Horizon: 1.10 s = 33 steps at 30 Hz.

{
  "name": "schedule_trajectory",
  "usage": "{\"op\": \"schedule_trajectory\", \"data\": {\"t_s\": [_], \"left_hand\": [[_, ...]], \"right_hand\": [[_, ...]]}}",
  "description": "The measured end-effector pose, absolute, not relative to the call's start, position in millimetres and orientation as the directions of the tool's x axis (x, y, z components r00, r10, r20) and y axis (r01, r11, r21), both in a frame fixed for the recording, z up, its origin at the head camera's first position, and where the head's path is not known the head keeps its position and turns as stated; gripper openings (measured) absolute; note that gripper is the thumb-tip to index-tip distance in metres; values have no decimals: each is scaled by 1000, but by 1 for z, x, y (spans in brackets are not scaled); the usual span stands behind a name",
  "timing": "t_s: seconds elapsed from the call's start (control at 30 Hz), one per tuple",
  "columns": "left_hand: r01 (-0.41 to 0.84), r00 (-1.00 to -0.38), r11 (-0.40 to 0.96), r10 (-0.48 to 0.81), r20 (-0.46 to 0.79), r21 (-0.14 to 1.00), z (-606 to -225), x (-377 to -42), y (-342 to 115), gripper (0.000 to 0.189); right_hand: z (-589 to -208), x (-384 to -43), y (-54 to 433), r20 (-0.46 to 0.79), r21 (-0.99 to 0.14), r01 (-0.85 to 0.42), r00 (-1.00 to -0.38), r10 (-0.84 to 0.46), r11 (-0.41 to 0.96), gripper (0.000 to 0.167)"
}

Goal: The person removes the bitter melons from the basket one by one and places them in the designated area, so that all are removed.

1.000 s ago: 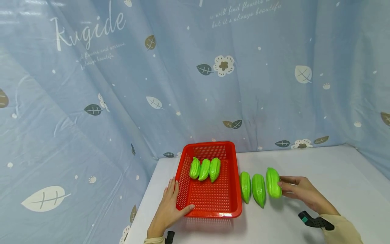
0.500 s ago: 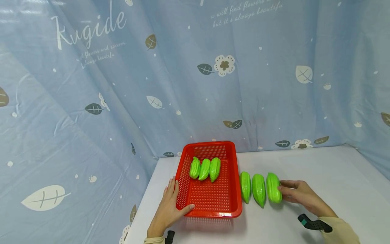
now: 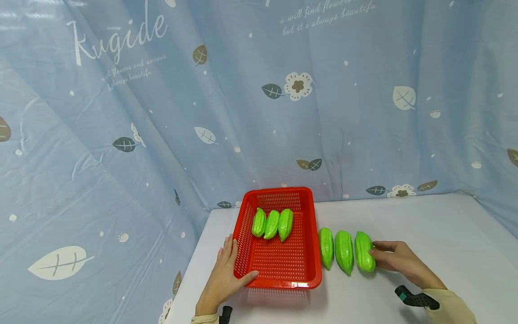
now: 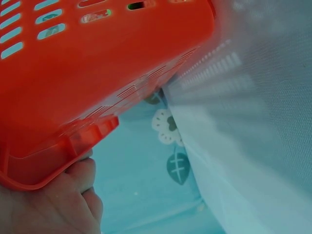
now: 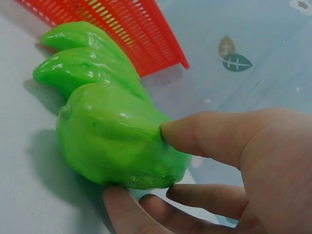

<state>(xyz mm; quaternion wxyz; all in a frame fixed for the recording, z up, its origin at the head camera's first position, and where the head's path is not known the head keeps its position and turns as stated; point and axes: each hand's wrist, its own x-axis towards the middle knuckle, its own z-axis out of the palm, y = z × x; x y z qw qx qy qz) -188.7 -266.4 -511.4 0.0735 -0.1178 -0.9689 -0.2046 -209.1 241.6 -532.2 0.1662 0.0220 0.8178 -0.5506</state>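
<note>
My right hand (image 3: 398,261) pinches a glossy green ridged gourd (image 3: 364,252), thumb on one side and fingers below. In the right wrist view, the gripped gourd (image 5: 117,136) fills the middle, low over the white tabletop. Two matching gourds, one nearer (image 3: 344,253) and one against the basket side (image 3: 325,248), lie to its left in a row. My left hand (image 3: 224,274) rests on the near left corner of a red perforated basket (image 3: 283,284), fingers straight along its outer side and thumb over the front rim. The left wrist view shows the knuckles under that rim.
Inside the basket, three green gourds (image 3: 271,225) lie side by side at the far end. A white table (image 3: 437,229) reaches back to a blue patterned curtain (image 3: 251,112), which also hangs along the left.
My right hand has lowered the gourd toward the table, moving it slightly nearer to me at the right end of the row. The left hand and basket have stayed put.
</note>
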Motion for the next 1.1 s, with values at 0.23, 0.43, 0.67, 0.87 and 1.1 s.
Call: {"op": "schedule_trajectory", "data": {"t_s": [0.23, 0.43, 0.67, 0.87, 1.1], "left_hand": [[258, -962, 889, 200, 186, 380, -512, -189, -267, 118], [258, -962, 885, 198, 188, 388, -512, -189, -267, 117], [263, -960, 883, 201, 193, 390, -511, -189, -267, 117], [268, -959, 881, 205, 196, 391, -511, -188, -266, 117], [271, -957, 876, 202, 208, 399, -510, -188, -266, 115]], "right_hand": [[-531, -209, 239, -291, -881, 207, -946, -143, 425, 78], [-534, -210, 239, -286, -878, 203, -948, -136, 433, 76], [-536, -213, 237, -291, -858, 207, -950, -113, 470, 75], [-535, -213, 235, -299, -841, 214, -950, -96, 497, 75], [-534, -213, 235, -301, -838, 217, -949, -93, 500, 76]]}}
